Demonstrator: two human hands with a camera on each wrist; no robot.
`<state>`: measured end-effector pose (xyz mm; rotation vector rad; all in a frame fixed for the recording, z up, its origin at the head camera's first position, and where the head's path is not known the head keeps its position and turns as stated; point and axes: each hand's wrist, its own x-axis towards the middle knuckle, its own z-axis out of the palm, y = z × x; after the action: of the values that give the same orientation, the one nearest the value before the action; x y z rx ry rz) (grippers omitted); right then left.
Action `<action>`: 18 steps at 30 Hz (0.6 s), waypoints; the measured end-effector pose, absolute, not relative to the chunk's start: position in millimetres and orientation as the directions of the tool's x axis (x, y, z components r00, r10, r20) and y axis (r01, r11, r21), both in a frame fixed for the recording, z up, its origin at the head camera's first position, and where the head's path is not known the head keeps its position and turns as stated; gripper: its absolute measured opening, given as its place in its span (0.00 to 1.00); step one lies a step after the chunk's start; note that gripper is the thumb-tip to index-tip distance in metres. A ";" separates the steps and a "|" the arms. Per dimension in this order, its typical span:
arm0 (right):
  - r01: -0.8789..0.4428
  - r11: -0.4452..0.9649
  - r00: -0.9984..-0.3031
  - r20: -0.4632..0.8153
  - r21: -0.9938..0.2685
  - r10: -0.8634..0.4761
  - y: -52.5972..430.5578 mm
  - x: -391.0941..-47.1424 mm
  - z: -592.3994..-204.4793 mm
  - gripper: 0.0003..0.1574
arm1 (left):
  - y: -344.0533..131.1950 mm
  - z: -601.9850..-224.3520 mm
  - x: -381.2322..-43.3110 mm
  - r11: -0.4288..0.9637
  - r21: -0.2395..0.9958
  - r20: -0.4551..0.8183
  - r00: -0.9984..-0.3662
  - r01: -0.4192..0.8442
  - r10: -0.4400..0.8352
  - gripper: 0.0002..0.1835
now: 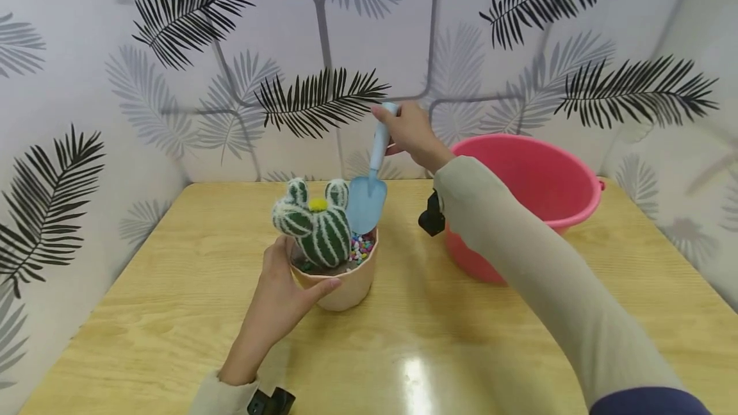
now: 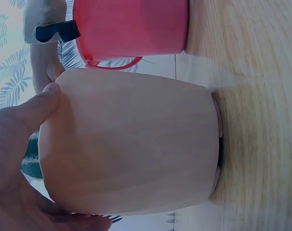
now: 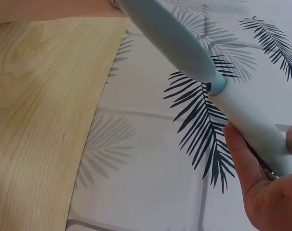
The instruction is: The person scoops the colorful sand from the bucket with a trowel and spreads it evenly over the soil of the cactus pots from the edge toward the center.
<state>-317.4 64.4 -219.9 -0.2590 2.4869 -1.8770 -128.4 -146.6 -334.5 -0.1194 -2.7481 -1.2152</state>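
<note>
My left hand (image 1: 282, 296) grips the rim of a peach-coloured flowerpot (image 1: 348, 291), thumb along the near side and fingers round the left. In the left wrist view the pot's side (image 2: 131, 144) fills the middle. A knitted green-and-white cactus (image 1: 325, 235) with a yellow flower stands in the pot, beside small multicoloured pebbles (image 1: 361, 246). My right hand (image 1: 412, 133) holds a light blue hand trowel (image 1: 368, 200) by the upper handle, blade pointing down. The blade tip is at the pebbles, just right of the cactus. In the right wrist view fingers curl round the trowel's pale handle (image 3: 254, 125).
A large pink bucket (image 1: 524, 171) stands on the wooden table (image 1: 190, 312) to the right, partly behind my right forearm. A wall (image 1: 375, 37) with a leaf pattern rises along the table's back edge.
</note>
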 end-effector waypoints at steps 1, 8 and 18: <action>-0.119 0.261 -0.987 0.084 -0.958 -0.140 64.1 -318.2 -221.3 0.20 | -147.2 -334.5 -127.9 0.675 0.728 0.146 -0.989 0.121 0.020 0.56; -0.123 0.247 -0.987 0.092 -0.961 -0.134 65.6 -320.8 -223.3 0.21 | -153.1 -330.7 -126.6 0.664 0.736 0.129 -0.990 0.132 0.053 0.54; -0.095 0.248 -0.991 0.068 -0.964 -0.115 75.3 -322.5 -220.1 0.20 | -155.5 -318.7 -120.9 0.635 0.769 0.066 -0.997 0.071 0.031 0.44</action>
<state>-322.5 75.3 -220.1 -0.2083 2.4684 -1.9051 -120.9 -155.5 -318.7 -0.0868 -2.7978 -1.3192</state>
